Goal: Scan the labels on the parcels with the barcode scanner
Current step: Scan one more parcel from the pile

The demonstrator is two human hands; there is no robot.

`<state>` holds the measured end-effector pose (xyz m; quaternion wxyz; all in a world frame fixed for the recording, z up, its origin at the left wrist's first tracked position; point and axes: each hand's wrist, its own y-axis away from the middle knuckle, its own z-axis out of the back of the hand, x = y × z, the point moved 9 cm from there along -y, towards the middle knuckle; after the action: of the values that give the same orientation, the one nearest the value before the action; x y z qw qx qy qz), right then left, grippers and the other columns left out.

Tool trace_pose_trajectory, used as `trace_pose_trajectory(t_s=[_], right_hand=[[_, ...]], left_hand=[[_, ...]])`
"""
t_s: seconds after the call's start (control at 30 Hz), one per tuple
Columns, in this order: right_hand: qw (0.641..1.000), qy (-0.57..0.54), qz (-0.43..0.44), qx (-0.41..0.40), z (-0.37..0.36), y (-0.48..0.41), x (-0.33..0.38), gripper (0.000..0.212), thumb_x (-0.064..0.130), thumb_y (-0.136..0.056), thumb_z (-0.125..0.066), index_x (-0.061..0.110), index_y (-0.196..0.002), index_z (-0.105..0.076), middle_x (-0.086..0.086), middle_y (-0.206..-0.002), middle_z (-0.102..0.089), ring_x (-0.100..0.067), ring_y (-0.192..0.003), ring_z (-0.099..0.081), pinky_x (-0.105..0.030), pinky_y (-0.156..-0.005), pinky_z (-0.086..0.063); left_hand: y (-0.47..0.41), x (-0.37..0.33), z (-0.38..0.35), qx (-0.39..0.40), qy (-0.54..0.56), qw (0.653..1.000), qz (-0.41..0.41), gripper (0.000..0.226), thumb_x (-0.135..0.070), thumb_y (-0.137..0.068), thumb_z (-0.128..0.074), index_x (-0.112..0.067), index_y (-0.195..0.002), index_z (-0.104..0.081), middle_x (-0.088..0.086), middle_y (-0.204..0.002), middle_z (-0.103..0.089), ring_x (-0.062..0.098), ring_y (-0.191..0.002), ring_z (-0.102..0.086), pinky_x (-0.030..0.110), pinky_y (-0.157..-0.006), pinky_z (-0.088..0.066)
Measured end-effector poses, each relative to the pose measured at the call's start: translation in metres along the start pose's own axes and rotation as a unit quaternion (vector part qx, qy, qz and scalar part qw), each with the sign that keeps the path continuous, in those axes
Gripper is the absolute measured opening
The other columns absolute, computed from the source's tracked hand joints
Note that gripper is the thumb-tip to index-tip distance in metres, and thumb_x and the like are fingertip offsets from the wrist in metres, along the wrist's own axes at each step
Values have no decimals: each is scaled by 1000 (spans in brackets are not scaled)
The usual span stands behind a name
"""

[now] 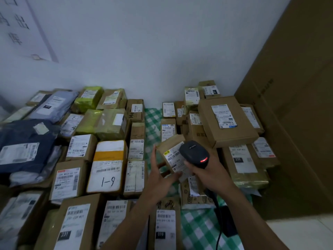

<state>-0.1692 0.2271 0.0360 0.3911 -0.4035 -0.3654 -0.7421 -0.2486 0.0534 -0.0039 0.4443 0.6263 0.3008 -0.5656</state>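
Small parcel: a brown carton [168, 144], lifted above the pile near the middle of the view and tilted. Its white label [173, 156] faces up to the camera.
Left hand: the left hand [158, 175] holds the small parcel from the left side. The fingers lie along its left edge and under it, and the thumb presses on the lower corner of the label.
Barcode scanner: a black scanner [195, 152] with a red light on its back. Its head is just over the right part of the label and hides it.
Right hand: the right hand [207, 171] has the fingers curled tight round the scanner handle.
Cable: a dark cable [220, 235] goes from the scanner down to the lower edge.
Other parcels: many parcels [70, 179] lie left and right with labels up. On the left are a box marked "1-9" [108, 170] and a dark blue bag [25, 134]. On the right a flat box [228, 130] lies on top of others.
Cloth: a green checked cloth [153, 120] shows between the two groups.
Background: a white wall [144, 51]; a tall carton [297, 105] stands on the right.
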Motion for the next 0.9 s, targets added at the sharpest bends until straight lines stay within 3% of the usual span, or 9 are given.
trace_pose_trajectory(t_s=[0.07, 0.17, 0.27, 0.47, 0.53, 0.73, 0.9], right_hand=[[1000, -3, 10, 7, 0, 11, 10, 42, 23, -93, -78, 48, -101, -46, 30, -101, -56, 15, -86, -59, 1, -64, -44], [999, -16, 18, 23, 0, 24, 18, 43, 16, -92, -78, 50, -103, -54, 30, -99, -63, 25, -84, -59, 2, -67, -43], [999, -1, 15, 41, -4, 33, 20, 35, 21, -92, -79, 48, -108, -64, 28, -97, -72, 17, -94, -64, -4, -73, -46], [998, 4, 0, 61, -15, 44, 18, 17, 33, -92, -77, 42, -102, -67, 34, -67, -65, 15, -65, -59, -10, -61, -42], [998, 2, -6, 64, -16, 47, 19, 18, 35, -91, -78, 43, -103, -67, 33, -67, -66, 13, -65, -60, -15, -65, -43], [996, 36, 5, 82, -23, 52, 24, 22, 40, -91, -77, 44, -109, -65, 28, -69, -69, 8, -65, -65, -25, -70, -49], [995, 59, 8, 84, -29, 56, 25, 39, 46, -87, -78, 48, -123, -61, 13, -85, -77, -3, -74, -71, -39, -80, -60]], left_hand=[[0, 8, 7, -22, -8, 1000, -8, 101, -18, -82, -86, -73, -129, -16, -6, -138, -54, 10, -121, -58, 44, -103, -54], [-8, 20, 20, -54, 7, 999, -3, 119, -20, -82, -87, -70, -145, 0, -5, -145, -54, 8, -121, -60, 33, -85, -62], [-16, 16, 28, -69, -19, 997, -32, 122, -14, -80, -88, -82, -134, -1, 1, -149, -52, 22, -131, -57, 51, -91, -61], [-23, 13, 33, -73, -40, 995, -58, 124, -7, -80, -87, -69, -147, -3, 4, -154, -48, 21, -138, -51, 54, -108, -50], [-23, 15, 34, -69, -37, 995, -54, 125, -3, -79, -86, -56, -155, -2, 5, -155, -47, 22, -139, -50, 56, -108, -50], [-27, 25, 41, -84, -36, 994, -63, 125, -18, -73, -89, -74, -144, -3, 5, -154, -47, 23, -138, -52, 58, -104, -52], [-22, 26, 43, -78, -35, 995, -58, 126, -6, -77, -88, -53, -158, -4, 2, -156, -44, 19, -139, -50, 56, -103, -53]])
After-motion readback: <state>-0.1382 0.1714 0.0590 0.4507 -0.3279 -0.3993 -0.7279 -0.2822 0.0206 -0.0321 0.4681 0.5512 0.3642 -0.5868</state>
